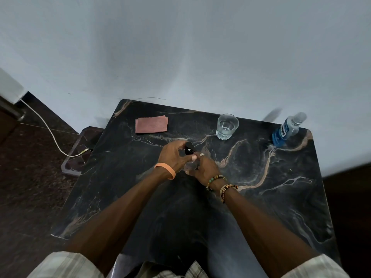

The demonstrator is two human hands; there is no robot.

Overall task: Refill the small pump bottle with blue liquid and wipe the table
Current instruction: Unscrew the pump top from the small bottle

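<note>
Pinching pump head [189, 150] — left hand [171, 156], right hand [205, 170] clasping clear bottle [190, 166] beneath.

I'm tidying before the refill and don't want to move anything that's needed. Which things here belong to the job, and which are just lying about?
For the job: small pump bottle, gripped by the left hand and right hand; blue liquid bottle; pink cloth; table.
Lying about: glass of clear liquid, probably; white cable on the floor.

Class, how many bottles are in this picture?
2. The pump bottle is at the middle of the table, held by the left hand and right hand; the blue bottle stands at the far right corner.
</note>
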